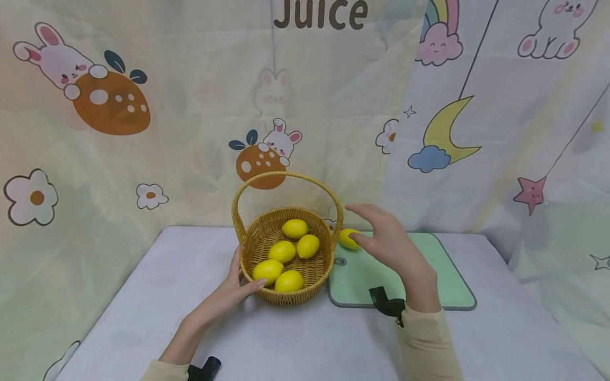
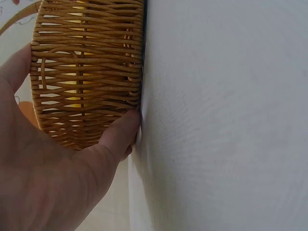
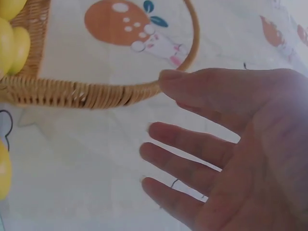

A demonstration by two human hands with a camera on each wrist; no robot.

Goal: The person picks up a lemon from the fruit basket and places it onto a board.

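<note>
A wicker basket (image 1: 286, 299) with an arched handle (image 1: 295, 174) stands on the table, with several yellow lemons (image 1: 268, 271) inside. My left hand (image 1: 229, 293) holds the basket's left side, its thumb at the front rim; in the left wrist view its fingers reach down the woven wall (image 2: 86, 72) near the tabletop. Right of the basket, a single lemon (image 1: 349, 239) lies at the back left of a green cutting board (image 1: 400, 270). My right hand (image 1: 388, 241) is raised over the board, fingers spread and holding nothing, its thumb overlapping that lemon in the head view.
The white-covered table (image 1: 157, 296) extends around the basket and board. Behind it hangs a printed cloth (image 1: 200, 106) with rabbits, flowers and a moon. Black wrist mounts (image 1: 386, 304) stick out beside both sleeves.
</note>
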